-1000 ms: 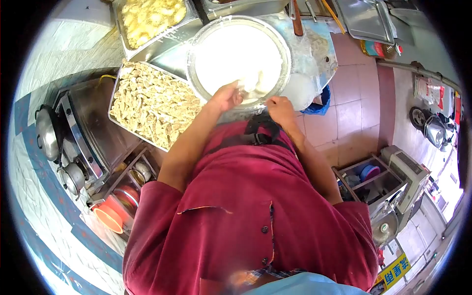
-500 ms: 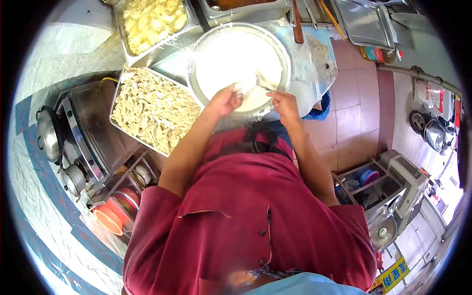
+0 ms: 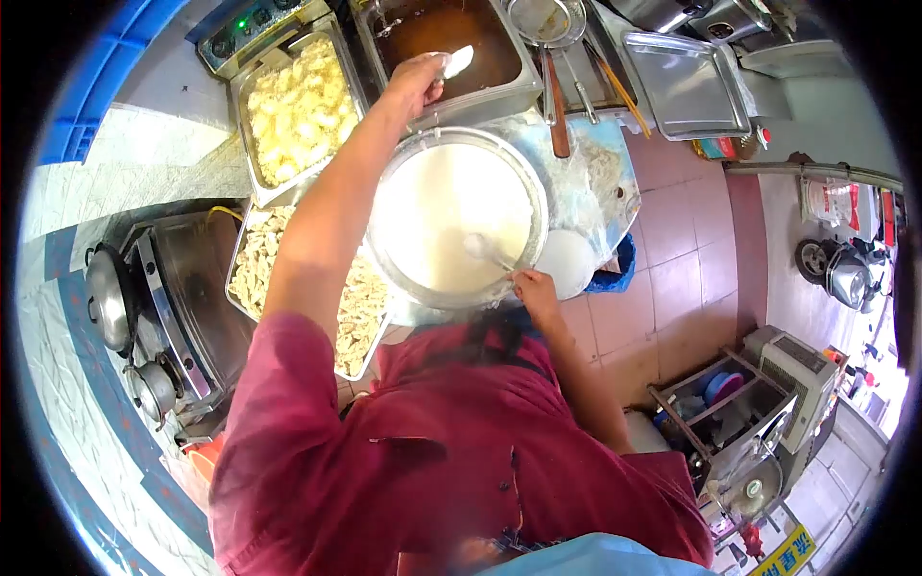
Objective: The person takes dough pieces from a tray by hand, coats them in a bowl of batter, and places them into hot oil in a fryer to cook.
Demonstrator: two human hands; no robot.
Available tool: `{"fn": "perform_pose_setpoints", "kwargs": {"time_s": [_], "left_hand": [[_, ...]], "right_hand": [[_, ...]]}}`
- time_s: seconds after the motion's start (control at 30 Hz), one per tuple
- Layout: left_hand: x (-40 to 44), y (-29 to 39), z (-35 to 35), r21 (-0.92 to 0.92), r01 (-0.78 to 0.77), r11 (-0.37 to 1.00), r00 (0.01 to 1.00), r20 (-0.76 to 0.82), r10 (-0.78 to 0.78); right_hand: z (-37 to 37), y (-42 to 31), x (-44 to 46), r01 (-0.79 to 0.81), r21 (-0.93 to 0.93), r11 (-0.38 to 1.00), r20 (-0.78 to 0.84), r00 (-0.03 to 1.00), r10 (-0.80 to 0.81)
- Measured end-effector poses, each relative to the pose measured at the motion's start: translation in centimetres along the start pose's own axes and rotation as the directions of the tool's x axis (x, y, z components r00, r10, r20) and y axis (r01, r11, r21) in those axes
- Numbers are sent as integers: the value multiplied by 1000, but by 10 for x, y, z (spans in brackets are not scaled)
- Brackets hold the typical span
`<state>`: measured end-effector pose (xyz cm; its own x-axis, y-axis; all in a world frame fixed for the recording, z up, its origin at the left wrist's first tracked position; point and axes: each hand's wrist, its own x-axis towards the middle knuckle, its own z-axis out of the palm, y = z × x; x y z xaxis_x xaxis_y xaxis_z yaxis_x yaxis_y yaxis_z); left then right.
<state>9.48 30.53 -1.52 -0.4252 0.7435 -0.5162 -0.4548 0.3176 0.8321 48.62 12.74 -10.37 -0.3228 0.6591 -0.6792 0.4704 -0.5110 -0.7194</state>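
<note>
My left hand (image 3: pixel 417 83) is stretched forward over the near left part of a metal vat of dark oil (image 3: pixel 451 48). Between its fingers is a white batter-coated piece (image 3: pixel 460 62). At the near right rim of a wide basin of white batter (image 3: pixel 456 206), my right hand (image 3: pixel 535 289) grips the handle of a spoon (image 3: pixel 490 252), whose bowl rests in the batter. To the left, partly hidden under my left arm, lies a tray of pale sliced pieces (image 3: pixel 355 312).
Golden pieces fry in another vat (image 3: pixel 303 115) at the left. Beyond the basin's right side are a strainer (image 3: pixel 547 17), a wooden-handled tool (image 3: pixel 557 110), long chopsticks (image 3: pixel 619 91) and a metal tray (image 3: pixel 684 82). A blue-lined bin (image 3: pixel 615 269) stands below the table edge.
My left hand has moved from the batter basin forward over the oil vat, carrying a coated piece. My right hand stays at the basin rim with the spoon. The view has shifted.
</note>
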Motion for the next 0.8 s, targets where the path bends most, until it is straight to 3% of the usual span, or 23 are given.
{"fn": "perform_pose_setpoints", "kwargs": {"time_s": [0.1, 0.17, 0.27, 0.33, 0.4, 0.43, 0.47, 0.53, 0.6, 0.67, 0.73, 0.8], "left_hand": [[62, -10, 11, 344, -94, 934, 989, -74, 127], [82, -17, 21, 577, -102, 810, 973, -110, 201], [87, -23, 27, 674, -295, 677, 938, 69, 339], [77, -22, 25, 759, -449, 472, 853, 206, 480], [42, -26, 17, 757, -506, 413, 749, 148, 646], [12, -20, 11, 742, -469, 480, 783, 97, 614], [-25, -22, 3, 719, -433, 544, 813, 50, 581], [-91, -43, -24, 682, -419, 600, 801, -33, 597], [-169, -60, -46, 617, -316, 720, 852, -150, 502], [-197, -130, -93, 545, -266, 795, 841, -272, 468], [-233, -182, -139, 333, -252, 908, 851, -370, 372], [-262, -214, -190, 437, -59, 897, 787, -532, 311]], "right_hand": [[-3, 16, 6, 53, -72, 996, -8, 999, -54], [-8, 17, 9, 94, -163, 982, 2, 996, -94], [-14, 6, 1, 107, -190, 976, -21, 993, -113], [-20, -7, -3, 222, -280, 934, -28, 971, -239], [-20, -1, 2, 313, -305, 899, -14, 943, -333], [-22, -21, -6, 277, -340, 899, 35, 959, -282], [-21, -26, -7, 331, -415, 847, 35, 937, -349], [-19, -32, -5, 283, -481, 830, 46, 953, -298], [-13, -33, -4, 366, -560, 743, 44, 909, -415], [-13, -33, -2, 379, -622, 685, 88, 903, -420], [-9, -35, -1, 389, -646, 657, 112, 899, -423], [-7, -36, -4, 390, -640, 662, 116, 901, -419]]}}
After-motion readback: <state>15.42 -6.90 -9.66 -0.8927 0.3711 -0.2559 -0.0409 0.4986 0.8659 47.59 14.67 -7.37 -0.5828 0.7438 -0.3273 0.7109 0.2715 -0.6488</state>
